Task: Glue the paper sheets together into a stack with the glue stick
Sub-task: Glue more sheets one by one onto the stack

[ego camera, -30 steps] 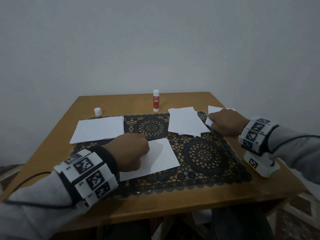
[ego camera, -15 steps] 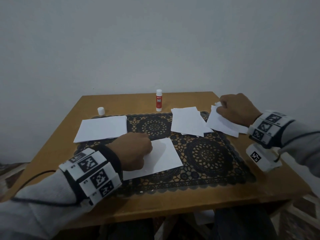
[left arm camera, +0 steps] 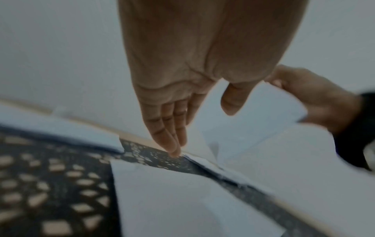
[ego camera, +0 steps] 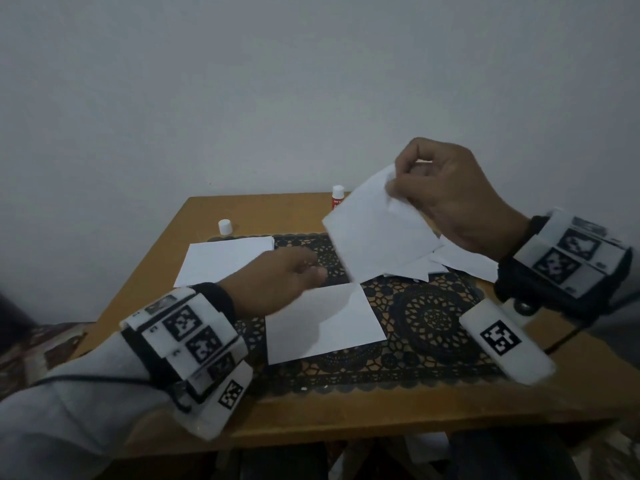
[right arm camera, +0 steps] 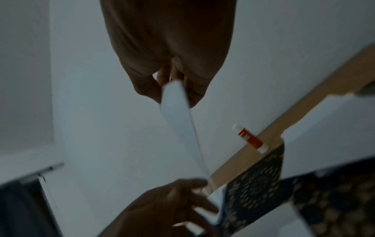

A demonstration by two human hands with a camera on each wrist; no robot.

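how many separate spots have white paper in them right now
4. One white sheet pinched in the right hand; one white sheet on the black lace mat's middle; white paper far left; a loose pile behind, partly hidden.

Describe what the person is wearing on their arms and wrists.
Both arms are in light grey sleeves. Each wrist carries a black band covered with white blocks printed with black square markers, plus a white camera unit underneath. Thin black cables trail along the sleeves.
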